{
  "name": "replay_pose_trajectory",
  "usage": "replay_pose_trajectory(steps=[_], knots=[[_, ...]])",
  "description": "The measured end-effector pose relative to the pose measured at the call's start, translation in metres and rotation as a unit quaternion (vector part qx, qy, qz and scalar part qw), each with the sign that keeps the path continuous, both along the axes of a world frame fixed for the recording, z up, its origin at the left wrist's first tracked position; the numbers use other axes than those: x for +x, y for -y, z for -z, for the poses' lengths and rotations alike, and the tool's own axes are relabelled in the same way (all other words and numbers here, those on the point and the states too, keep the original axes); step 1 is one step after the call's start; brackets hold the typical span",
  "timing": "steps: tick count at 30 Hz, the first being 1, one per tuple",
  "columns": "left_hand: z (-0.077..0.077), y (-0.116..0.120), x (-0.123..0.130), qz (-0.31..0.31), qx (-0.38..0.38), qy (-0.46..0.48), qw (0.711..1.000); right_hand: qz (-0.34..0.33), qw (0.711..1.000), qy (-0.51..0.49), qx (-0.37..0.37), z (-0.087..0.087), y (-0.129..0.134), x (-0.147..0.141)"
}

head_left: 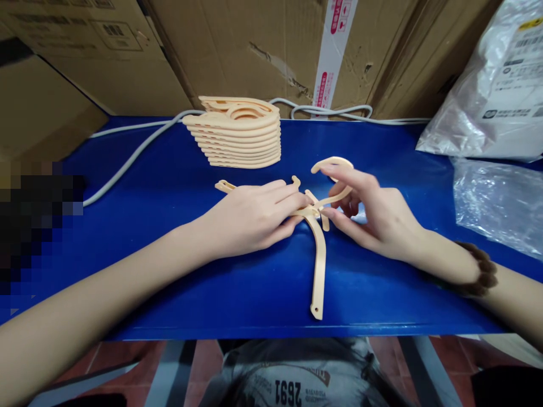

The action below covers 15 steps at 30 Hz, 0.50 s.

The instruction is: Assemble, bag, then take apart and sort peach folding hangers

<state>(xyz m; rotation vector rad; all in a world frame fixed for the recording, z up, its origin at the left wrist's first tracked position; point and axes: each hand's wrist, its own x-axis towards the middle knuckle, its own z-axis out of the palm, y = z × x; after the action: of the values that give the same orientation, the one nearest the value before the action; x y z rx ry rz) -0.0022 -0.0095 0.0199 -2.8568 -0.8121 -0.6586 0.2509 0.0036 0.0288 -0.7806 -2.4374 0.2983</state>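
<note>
A beige plastic folding hanger [319, 265] is at the middle of the blue table, one arm pointing toward me and another end [224, 186] showing past my left hand. My left hand [254, 217] is closed over the hanger from above, its fingertips near the central joint [313, 211] and hiding much of the other arm. At the right, my right hand [382, 212] has its fingers curled around the hanger's curved hook [335, 160], the thumb beside the joint. The hook's lower end meets the joint; whether it is locked in, I cannot tell.
Behind my hands stands a neat stack of beige folded hangers [237, 135]. A grey cable [139, 150] runs along the back and left. Cardboard boxes [237, 56] line the rear. Clear plastic bags [475, 107] lie at the right, and the table's front edge [271, 332] is near me.
</note>
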Motion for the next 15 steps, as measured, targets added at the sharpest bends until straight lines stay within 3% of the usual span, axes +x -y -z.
replay_pose_trajectory(steps=[4,8,15], knots=[[-0.005,0.004,0.000,-0.023,-0.205,0.110,0.972,-0.033,0.997,0.038,0.049,-0.008,0.007,0.002],[-0.007,0.005,0.003,-0.038,-0.390,0.226,0.892,-0.081,0.983,0.141,0.089,-0.012,0.007,0.003],[-0.015,0.011,0.012,-0.081,-0.540,0.332,0.769,-0.128,0.965,0.202,0.106,-0.011,0.002,0.001]])
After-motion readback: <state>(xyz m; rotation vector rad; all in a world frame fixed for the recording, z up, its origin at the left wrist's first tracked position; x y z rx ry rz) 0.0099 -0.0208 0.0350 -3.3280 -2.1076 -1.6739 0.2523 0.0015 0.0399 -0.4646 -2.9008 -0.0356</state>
